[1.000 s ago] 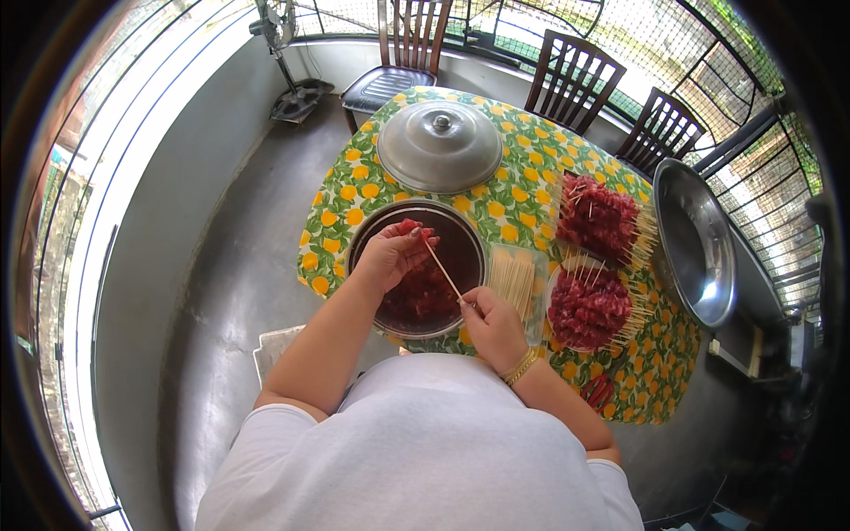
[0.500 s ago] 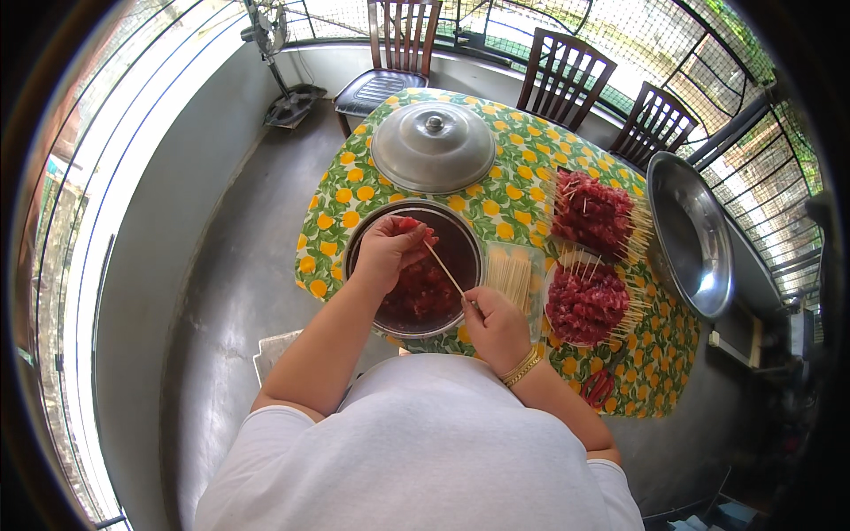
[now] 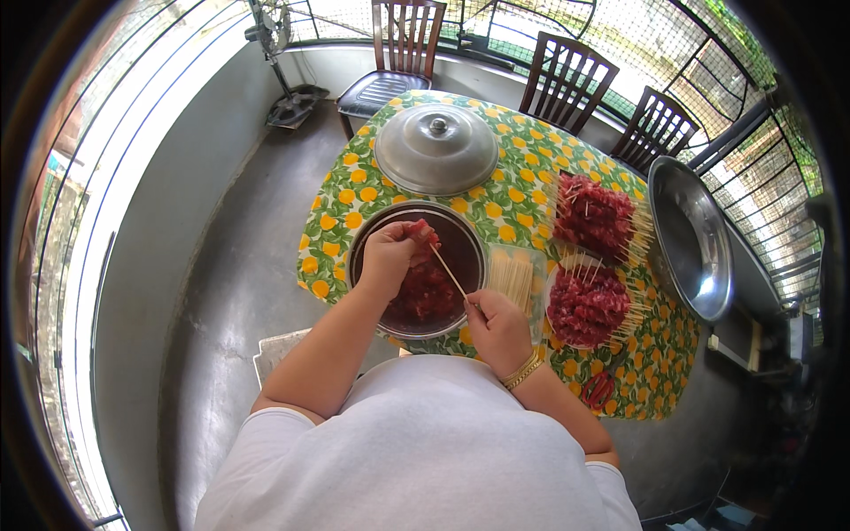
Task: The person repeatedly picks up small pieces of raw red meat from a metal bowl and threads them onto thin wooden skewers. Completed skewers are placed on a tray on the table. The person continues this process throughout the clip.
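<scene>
Over a round metal pot (image 3: 485, 265) of raw meat in dark red liquid, my left hand (image 3: 390, 259) pinches a small piece of red meat (image 3: 426, 234). A thin wooden skewer (image 3: 449, 273) slants from that piece down to the right, its tip hidden in the meat or behind my fingers. My right hand (image 3: 498, 329) grips the skewer's lower end just beyond the pot's right rim. Close beside this hand lies a clear plastic tray (image 3: 538, 288) of bare skewers (image 3: 510, 276). The loose meat (image 3: 425, 292) shows below my left hand.
To the right, two heaps of skewered meat (image 3: 589, 305) sit on the fruit-patterned tablecloth (image 3: 345, 212). A domed metal lid (image 3: 436, 155) lies behind the pot. A large metal basin (image 3: 691, 239) leans at the table's right edge, and red-handled scissors (image 3: 598, 389) rest near the front.
Both hands stay almost in place over the pot. The left fingers shift slightly on the meat at the skewer's upper end. The whole view drifts a little.
</scene>
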The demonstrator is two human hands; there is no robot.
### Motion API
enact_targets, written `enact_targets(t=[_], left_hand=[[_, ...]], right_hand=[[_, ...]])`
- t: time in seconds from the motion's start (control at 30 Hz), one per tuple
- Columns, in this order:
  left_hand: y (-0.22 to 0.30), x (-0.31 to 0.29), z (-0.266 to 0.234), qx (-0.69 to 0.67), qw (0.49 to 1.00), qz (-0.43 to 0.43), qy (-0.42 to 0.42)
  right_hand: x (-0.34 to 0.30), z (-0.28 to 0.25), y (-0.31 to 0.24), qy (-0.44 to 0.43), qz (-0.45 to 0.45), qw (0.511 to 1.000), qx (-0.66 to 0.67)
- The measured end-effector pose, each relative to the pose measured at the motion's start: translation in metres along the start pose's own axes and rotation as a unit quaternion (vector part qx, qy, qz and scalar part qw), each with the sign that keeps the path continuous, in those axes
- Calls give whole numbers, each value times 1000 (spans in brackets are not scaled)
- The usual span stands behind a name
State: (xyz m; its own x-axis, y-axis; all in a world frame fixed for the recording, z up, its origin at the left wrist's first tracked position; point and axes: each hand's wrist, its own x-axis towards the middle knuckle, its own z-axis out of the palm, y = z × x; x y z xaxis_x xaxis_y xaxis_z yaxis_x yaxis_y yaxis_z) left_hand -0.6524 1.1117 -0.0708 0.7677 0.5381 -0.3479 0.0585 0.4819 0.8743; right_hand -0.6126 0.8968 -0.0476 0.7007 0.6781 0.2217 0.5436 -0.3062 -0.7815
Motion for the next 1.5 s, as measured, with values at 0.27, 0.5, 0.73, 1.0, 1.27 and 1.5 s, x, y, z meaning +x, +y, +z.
enact_targets(t=[0.27,0.5,0.73,1.0,1.27,1.5], left_hand=[[-5,0,4,-15,1000,-1,-4],[-5,1,6,-49,998,-33,1],[-11,6,1,-123,988,-90,-14],[-15,5,-1,-98,991,-93,-20],[-25,9,-8,-154,984,-73,-61],[-25,20,-11,-288,945,-130,-80]], right_hand=[[-1,4,4,0,-14,1000,26],[-2,7,10,1,-6,999,48],[-3,14,18,-4,-6,997,79],[-5,18,20,-46,45,990,124],[-4,23,22,-107,189,944,248],[1,24,25,-95,188,940,267]])
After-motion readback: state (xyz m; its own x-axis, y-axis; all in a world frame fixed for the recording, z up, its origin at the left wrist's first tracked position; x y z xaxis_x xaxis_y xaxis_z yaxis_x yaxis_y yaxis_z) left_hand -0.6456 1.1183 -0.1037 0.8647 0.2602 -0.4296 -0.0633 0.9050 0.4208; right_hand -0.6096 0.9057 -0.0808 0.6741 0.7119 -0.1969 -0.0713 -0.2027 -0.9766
